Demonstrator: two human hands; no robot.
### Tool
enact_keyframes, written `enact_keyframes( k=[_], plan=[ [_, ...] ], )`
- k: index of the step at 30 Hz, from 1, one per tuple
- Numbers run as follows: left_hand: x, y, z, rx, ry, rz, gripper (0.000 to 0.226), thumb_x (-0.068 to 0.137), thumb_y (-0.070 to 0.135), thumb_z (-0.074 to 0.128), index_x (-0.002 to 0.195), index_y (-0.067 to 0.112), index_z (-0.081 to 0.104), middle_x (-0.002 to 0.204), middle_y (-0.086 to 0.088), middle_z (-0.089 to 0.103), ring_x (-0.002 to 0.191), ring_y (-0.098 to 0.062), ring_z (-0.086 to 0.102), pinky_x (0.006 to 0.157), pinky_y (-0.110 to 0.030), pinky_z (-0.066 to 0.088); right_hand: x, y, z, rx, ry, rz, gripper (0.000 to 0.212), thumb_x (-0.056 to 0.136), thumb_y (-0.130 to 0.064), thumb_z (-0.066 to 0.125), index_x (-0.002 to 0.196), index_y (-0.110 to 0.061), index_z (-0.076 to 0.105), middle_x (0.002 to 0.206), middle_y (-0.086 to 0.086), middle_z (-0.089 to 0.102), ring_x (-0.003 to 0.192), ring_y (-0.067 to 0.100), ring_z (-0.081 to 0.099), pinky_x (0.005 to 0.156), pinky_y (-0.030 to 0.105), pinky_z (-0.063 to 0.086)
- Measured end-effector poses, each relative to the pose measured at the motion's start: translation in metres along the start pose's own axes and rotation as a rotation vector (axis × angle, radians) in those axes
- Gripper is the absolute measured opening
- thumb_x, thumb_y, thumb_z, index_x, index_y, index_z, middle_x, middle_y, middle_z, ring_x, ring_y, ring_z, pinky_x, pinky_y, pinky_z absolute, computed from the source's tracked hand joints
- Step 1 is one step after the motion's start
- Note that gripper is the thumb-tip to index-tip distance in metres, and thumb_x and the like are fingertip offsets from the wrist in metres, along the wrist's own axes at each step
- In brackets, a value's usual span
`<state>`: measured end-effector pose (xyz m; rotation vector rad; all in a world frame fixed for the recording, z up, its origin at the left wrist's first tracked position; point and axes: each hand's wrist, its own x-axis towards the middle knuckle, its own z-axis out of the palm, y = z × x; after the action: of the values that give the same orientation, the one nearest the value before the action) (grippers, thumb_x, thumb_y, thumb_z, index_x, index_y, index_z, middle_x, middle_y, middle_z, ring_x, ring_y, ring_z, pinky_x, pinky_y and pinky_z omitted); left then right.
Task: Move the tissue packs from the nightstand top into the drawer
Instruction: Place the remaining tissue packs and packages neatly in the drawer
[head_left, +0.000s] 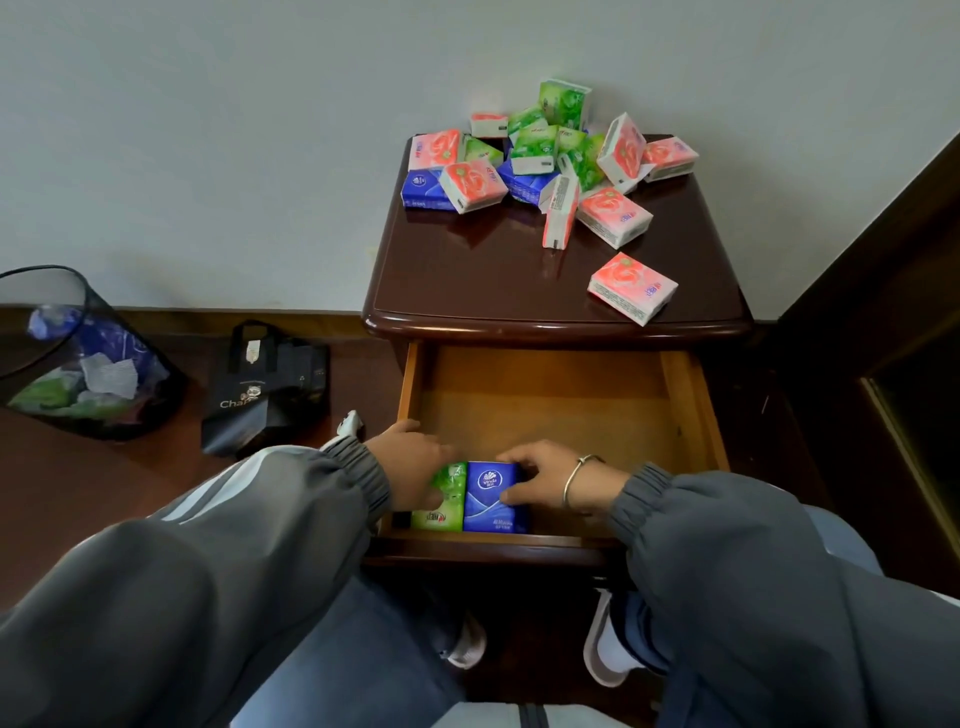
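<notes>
Task status: early stage. Two packs sit side by side at the front-left of the open drawer: a green pack under the left hand and a blue pack gripped by the right hand. The left hand's grip appears closed on the green pack, though its fingers are partly hidden. The remaining pile of packs and one stray pink pack lie on the glossy dark nightstand top. A mesh bin and black bag stand on the floor by the wall

The blue pack reads "Vinda", probably; the black bag shows "Cha", rest hidden.
</notes>
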<state>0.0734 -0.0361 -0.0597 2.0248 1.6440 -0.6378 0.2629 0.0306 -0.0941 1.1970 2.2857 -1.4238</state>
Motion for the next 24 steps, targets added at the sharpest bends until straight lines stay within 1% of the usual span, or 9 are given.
enact_keyframes(
  k=[2, 5, 8, 11, 13, 15, 19, 22, 24],
  plan=[
    [0.001, -0.004, 0.001, 0.029, -0.009, 0.027, 0.061, 0.089, 0.041, 0.053, 0.144, 0.025, 0.032, 0.124, -0.002, 0.062, 0.117, -0.019, 0.055, 0.117, -0.038, 0.010, 0.000, -0.003, 0.005, 0.056, -0.030, 0.020, 0.063, 0.078, -0.019, 0.073, 0.135, -0.012, 0.049, 0.129, 0.006, 0.060, 0.114, 0.020, 0.058, 0.102, 0.038, 0.046],
    [0.003, -0.007, -0.002, 0.051, -0.049, 0.048, 0.067, 0.087, 0.060, 0.049, 0.142, 0.024, 0.034, 0.125, -0.002, 0.062, 0.119, -0.019, 0.054, 0.117, -0.038, 0.009, -0.002, -0.004, 0.010, 0.375, -0.107, 0.085, 0.076, 0.079, -0.005, 0.071, 0.145, -0.009, 0.032, 0.140, 0.008, 0.048, 0.124, 0.020, 0.051, 0.105, 0.034, 0.043],
    [0.004, -0.009, 0.000, 0.092, -0.051, 0.058, 0.073, 0.084, 0.067, 0.049, 0.141, 0.025, 0.033, 0.130, -0.002, 0.059, 0.123, -0.021, 0.051, 0.116, -0.038, 0.009, -0.007, -0.006, 0.008, 0.693, -0.186, 0.155, 0.075, 0.084, 0.001, 0.063, 0.147, -0.015, 0.025, 0.147, 0.003, 0.037, 0.129, 0.019, 0.046, 0.092, 0.029, 0.046],
    [0.004, -0.012, 0.006, 0.037, 0.022, 0.082, 0.074, 0.083, 0.063, 0.055, 0.143, 0.027, 0.032, 0.136, 0.001, 0.053, 0.126, -0.020, 0.048, 0.115, -0.038, 0.011, -0.009, -0.010, 0.002, 0.878, -0.126, 0.279, 0.061, 0.085, 0.002, 0.060, 0.139, -0.014, 0.035, 0.141, 0.013, 0.044, 0.121, 0.027, 0.051, 0.084, 0.033, 0.049],
    [0.003, -0.015, 0.008, 0.010, 0.040, 0.097, 0.073, 0.083, 0.061, 0.056, 0.143, 0.028, 0.032, 0.137, 0.002, 0.052, 0.126, -0.018, 0.047, 0.116, -0.037, 0.009, -0.010, -0.014, 0.002, 1.007, -0.144, 0.341, 0.038, 0.087, 0.006, 0.055, 0.118, -0.013, 0.044, 0.129, 0.020, 0.052, 0.103, 0.030, 0.058, 0.080, 0.037, 0.050],
    [0.002, -0.018, 0.009, 0.000, 0.025, 0.101, 0.071, 0.084, 0.060, 0.056, 0.142, 0.027, 0.033, 0.135, 0.002, 0.055, 0.125, -0.017, 0.049, 0.117, -0.035, 0.006, -0.011, -0.018, 0.007, 1.023, -0.185, 0.334, 0.029, 0.088, 0.010, 0.049, 0.108, -0.011, 0.044, 0.118, 0.019, 0.056, 0.091, 0.027, 0.061, 0.074, 0.036, 0.051],
    [0.004, -0.018, 0.009, 0.034, 0.021, 0.106, 0.070, 0.084, 0.059, 0.057, 0.140, 0.025, 0.034, 0.132, 0.002, 0.057, 0.122, -0.018, 0.051, 0.116, -0.035, 0.007, -0.011, -0.024, 0.014, 1.011, -0.215, 0.316, 0.035, 0.085, 0.014, 0.041, 0.108, -0.012, 0.042, 0.113, 0.016, 0.057, 0.087, 0.021, 0.062, 0.068, 0.031, 0.054],
    [0.004, -0.015, 0.008, 0.070, 0.006, 0.100, 0.069, 0.084, 0.059, 0.057, 0.140, 0.025, 0.034, 0.134, 0.002, 0.056, 0.122, -0.018, 0.050, 0.115, -0.036, 0.009, -0.014, -0.025, 0.013, 0.986, -0.232, 0.324, 0.039, 0.085, 0.013, 0.042, 0.114, -0.014, 0.045, 0.105, 0.010, 0.061, 0.084, 0.016, 0.063, 0.060, 0.025, 0.053],
    [0.003, -0.014, 0.005, 0.063, -0.006, 0.096, 0.070, 0.084, 0.058, 0.057, 0.142, 0.026, 0.033, 0.136, 0.002, 0.054, 0.124, -0.018, 0.048, 0.115, -0.036, 0.010, -0.015, -0.023, 0.013, 0.914, -0.237, 0.319, 0.039, 0.085, 0.009, 0.045, 0.116, -0.015, 0.048, 0.105, 0.005, 0.063, 0.090, 0.013, 0.062, 0.068, 0.025, 0.051]
  ],
)
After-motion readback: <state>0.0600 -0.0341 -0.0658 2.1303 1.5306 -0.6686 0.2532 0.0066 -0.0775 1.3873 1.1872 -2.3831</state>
